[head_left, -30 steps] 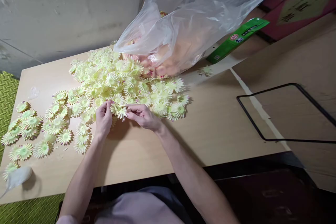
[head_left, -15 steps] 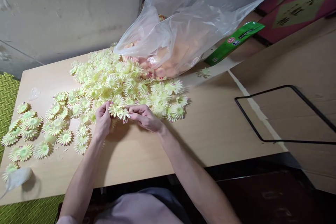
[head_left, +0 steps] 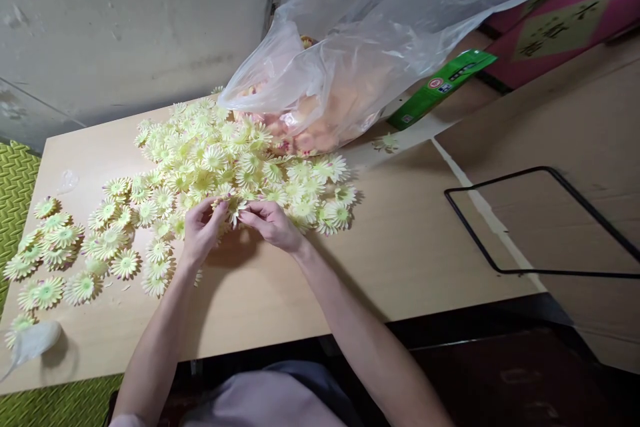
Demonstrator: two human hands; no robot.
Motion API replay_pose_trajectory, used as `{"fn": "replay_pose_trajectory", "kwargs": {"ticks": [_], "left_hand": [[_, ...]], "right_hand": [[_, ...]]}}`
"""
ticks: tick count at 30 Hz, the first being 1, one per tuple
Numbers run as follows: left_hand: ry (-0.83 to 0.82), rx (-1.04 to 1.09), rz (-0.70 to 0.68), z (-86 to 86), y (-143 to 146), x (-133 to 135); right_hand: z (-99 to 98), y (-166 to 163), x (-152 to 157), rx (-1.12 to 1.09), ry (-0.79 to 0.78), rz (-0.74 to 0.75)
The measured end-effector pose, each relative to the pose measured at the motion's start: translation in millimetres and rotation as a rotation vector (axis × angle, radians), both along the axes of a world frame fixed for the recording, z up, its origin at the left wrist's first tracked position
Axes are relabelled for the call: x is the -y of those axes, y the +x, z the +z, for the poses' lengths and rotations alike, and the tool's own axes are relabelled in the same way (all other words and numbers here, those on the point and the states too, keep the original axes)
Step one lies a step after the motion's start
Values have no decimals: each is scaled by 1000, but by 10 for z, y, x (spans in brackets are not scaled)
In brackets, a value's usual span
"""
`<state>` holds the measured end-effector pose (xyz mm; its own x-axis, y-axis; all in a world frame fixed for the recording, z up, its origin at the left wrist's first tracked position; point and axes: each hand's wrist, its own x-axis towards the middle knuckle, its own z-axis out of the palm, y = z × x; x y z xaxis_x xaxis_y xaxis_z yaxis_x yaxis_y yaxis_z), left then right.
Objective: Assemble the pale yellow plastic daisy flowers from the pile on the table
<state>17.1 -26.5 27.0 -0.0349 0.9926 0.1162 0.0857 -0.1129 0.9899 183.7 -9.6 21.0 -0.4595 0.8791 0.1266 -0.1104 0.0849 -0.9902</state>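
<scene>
A large heap of pale yellow artificial flower heads point(head_left: 235, 153) covers the middle of the light wooden table point(head_left: 410, 247). My left hand point(head_left: 200, 230) and my right hand point(head_left: 270, 221) meet at the heap's near edge. Both pinch the same small flower head point(head_left: 233, 209) between their fingertips, just above the tabletop. To the left lies a looser spread of flower heads with green centres point(head_left: 55, 247), laid flat.
A big clear plastic bag point(head_left: 360, 47) with pinkish pieces inside lies behind the heap. A green box point(head_left: 443, 83) rests to its right. A black wire frame point(head_left: 545, 223) lies on cardboard at the right. A crumpled plastic scrap point(head_left: 33, 340) sits at the near left corner, beside green matting point(head_left: 15, 167).
Both hands have shifted slightly away from me into the heap's edge. My left fingers have curled in closer to the right hand around the flower head.
</scene>
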Motion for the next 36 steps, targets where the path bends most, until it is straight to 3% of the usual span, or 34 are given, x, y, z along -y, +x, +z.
{"fn": "replay_pose_trajectory", "kwargs": {"ticks": [3,14,17,21,23,28,36], "left_hand": [[-53,108,48,-43,19,-12],[-221,350,-33,-48,94,-3],[-155,186,6,-37,70,-4],[179,-240,185,-84,-11,-22],[299,-343,216,-131,-47,-29],[429,-409,223,-176,-55,-13],[395,-411,185,-109,4,29]], "right_hand": [[45,-8,25,13,-11,61],[82,70,75,80,-26,130],[113,51,69,38,-26,138],[100,11,45,-24,-32,68],[59,-1,34,-59,-39,13],[-57,-55,37,-62,-97,-74],[-129,-131,47,19,-122,-134]]}}
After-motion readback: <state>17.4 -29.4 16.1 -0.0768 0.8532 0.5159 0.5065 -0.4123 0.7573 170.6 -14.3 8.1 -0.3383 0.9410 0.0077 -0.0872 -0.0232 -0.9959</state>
